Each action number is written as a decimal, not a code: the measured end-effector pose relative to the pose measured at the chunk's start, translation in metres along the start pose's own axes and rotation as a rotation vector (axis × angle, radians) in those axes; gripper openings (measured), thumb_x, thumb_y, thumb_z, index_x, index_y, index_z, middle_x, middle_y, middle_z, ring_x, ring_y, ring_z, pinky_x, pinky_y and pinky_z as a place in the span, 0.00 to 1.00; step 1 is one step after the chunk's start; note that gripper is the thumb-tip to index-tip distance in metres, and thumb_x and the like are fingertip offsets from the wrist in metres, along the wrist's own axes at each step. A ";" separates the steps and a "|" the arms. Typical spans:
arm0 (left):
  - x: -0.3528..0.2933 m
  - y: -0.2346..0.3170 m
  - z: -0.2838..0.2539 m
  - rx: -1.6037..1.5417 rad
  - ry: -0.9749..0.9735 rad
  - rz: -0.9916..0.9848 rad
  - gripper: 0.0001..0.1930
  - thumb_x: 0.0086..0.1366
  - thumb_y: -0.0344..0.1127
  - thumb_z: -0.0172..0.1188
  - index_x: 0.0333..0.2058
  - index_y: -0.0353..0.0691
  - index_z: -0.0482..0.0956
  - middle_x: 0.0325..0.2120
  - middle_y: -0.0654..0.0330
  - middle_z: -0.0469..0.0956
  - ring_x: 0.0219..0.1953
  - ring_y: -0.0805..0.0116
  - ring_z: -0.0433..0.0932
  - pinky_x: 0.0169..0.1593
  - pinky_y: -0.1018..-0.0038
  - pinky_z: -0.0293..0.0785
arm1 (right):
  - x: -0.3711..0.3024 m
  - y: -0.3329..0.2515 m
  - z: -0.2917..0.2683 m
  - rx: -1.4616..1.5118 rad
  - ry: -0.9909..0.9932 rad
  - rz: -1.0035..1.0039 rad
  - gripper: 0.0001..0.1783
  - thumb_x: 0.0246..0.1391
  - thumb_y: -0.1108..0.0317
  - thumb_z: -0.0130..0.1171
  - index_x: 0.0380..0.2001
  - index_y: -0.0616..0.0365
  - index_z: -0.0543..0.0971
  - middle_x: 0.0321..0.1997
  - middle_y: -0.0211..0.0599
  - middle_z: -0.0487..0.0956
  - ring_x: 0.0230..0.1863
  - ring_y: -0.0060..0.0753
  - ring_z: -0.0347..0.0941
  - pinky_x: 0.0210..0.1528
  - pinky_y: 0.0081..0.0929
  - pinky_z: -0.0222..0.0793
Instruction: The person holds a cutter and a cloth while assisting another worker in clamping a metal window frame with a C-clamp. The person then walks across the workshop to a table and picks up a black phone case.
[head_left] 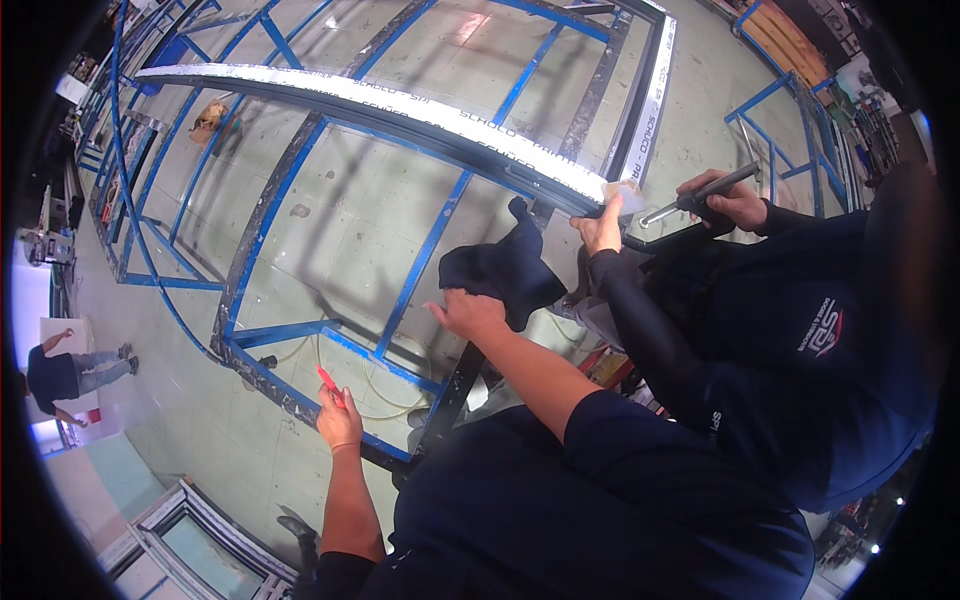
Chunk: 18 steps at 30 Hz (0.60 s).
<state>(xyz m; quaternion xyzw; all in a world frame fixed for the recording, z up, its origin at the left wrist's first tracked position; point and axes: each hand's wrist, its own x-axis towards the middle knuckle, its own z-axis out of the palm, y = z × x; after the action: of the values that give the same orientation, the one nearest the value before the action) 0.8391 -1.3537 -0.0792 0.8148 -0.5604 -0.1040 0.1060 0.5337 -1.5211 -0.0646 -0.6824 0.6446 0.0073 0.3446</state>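
My left hand (340, 420) is closed around a slim red-handled tool (334, 384), at the near rail of the blue-and-black metal stand. Its exact kind is too small to tell. Off to the right, my right hand (474, 314) grips the lower edge of a dark cloth (505, 268), with the thumb sticking out to the left and the other fingers partly hidden. Beyond the cloth, a long profile frame (400, 112) with white film on its face lies across the stand (420, 265).
At my right a co-worker holds a grey and black gun-like tool (700, 195); that person's other hand (602, 232) touches the frame's corner. A blue hose (125, 170) hangs at the left. Another person (60, 380) stands far left. Glazed frames (205, 540) lie lower left.
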 end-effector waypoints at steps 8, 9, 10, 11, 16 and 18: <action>0.000 -0.001 0.000 -0.007 0.006 0.014 0.22 0.68 0.43 0.55 0.55 0.40 0.63 0.29 0.45 0.80 0.30 0.41 0.79 0.34 0.51 0.72 | 0.004 0.003 0.005 0.018 -0.002 0.014 0.33 0.60 0.35 0.44 0.41 0.54 0.78 0.37 0.48 0.83 0.40 0.53 0.81 0.42 0.49 0.76; 0.001 0.000 0.000 -0.008 0.005 0.014 0.22 0.68 0.43 0.55 0.55 0.40 0.63 0.29 0.45 0.80 0.30 0.41 0.79 0.34 0.51 0.72 | 0.004 0.003 0.005 0.018 -0.002 0.015 0.33 0.60 0.35 0.44 0.41 0.54 0.78 0.37 0.48 0.83 0.40 0.53 0.81 0.42 0.49 0.76; 0.001 0.001 -0.001 -0.006 0.001 0.011 0.22 0.68 0.43 0.55 0.55 0.40 0.63 0.29 0.45 0.80 0.30 0.41 0.79 0.34 0.51 0.72 | 0.004 0.003 0.005 0.020 0.001 0.013 0.33 0.60 0.35 0.43 0.41 0.54 0.78 0.37 0.48 0.83 0.40 0.53 0.81 0.42 0.49 0.76; 0.001 0.002 -0.002 -0.005 -0.003 0.007 0.22 0.68 0.43 0.55 0.55 0.40 0.63 0.29 0.45 0.80 0.30 0.41 0.79 0.34 0.51 0.72 | 0.004 0.004 0.005 0.022 0.004 0.012 0.33 0.60 0.35 0.43 0.41 0.54 0.78 0.37 0.48 0.83 0.40 0.53 0.81 0.42 0.49 0.76; 0.001 0.002 -0.002 -0.004 -0.019 -0.016 0.22 0.68 0.43 0.55 0.54 0.40 0.64 0.30 0.45 0.81 0.31 0.42 0.79 0.34 0.51 0.72 | 0.005 0.003 0.006 0.027 0.011 0.013 0.33 0.60 0.35 0.43 0.41 0.55 0.78 0.37 0.48 0.83 0.40 0.53 0.81 0.43 0.49 0.76; 0.001 0.002 -0.002 -0.006 -0.010 -0.010 0.22 0.68 0.43 0.55 0.54 0.40 0.64 0.30 0.45 0.81 0.31 0.42 0.79 0.34 0.51 0.72 | 0.005 0.003 0.006 0.023 0.011 0.018 0.33 0.60 0.35 0.43 0.41 0.55 0.78 0.37 0.48 0.83 0.40 0.53 0.81 0.42 0.49 0.76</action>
<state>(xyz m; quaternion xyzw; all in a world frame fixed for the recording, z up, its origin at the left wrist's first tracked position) 0.8380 -1.3552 -0.0763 0.8168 -0.5564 -0.1105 0.1050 0.5345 -1.5225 -0.0725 -0.6725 0.6528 -0.0008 0.3487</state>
